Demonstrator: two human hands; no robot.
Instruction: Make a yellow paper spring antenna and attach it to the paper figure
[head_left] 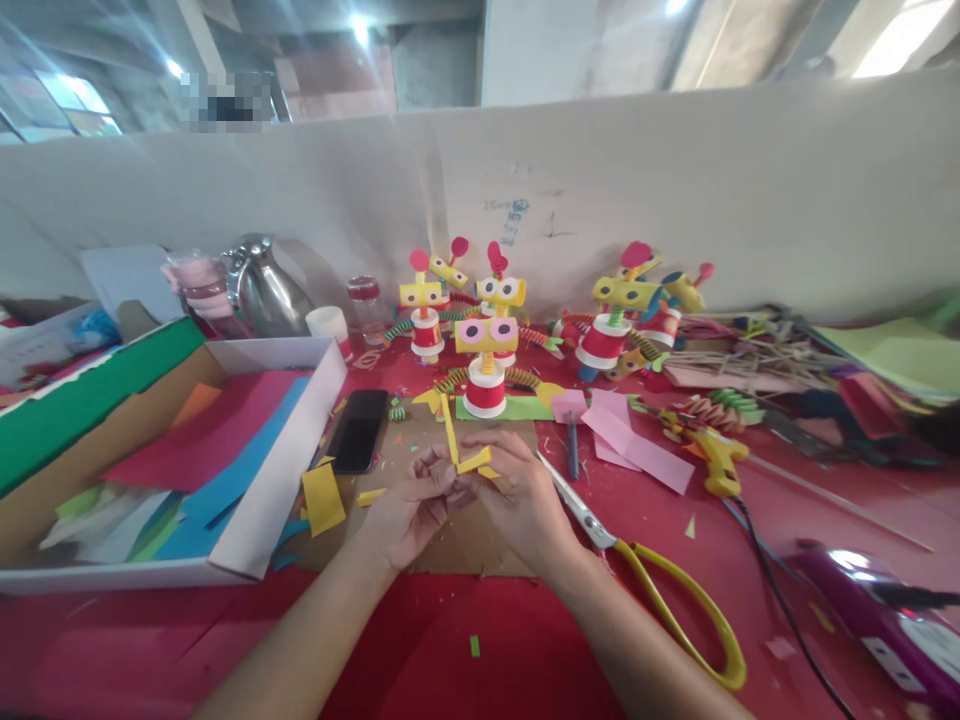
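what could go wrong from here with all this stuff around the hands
The right hand is close to the scissors and might bump them. The narrow yellow paper between it and the left hand could tear or crease crookedly. The glue gun has a cord trailing across the table that might get snagged.

Easiest lane is the front of the red counter (405, 650), where there's just a flat green scrap (475, 646) between the forearms (300, 630). Left of the hands (529, 500) it's tighter, with a phone (360, 432) lying flat and then the box (292, 460) wall, and a paper robot (486, 385) blocks straight ahead. On the right you've got big scissors (600, 532) close by, then a decent gap before the glue gun (721, 460) and its trailing cord (766, 590).
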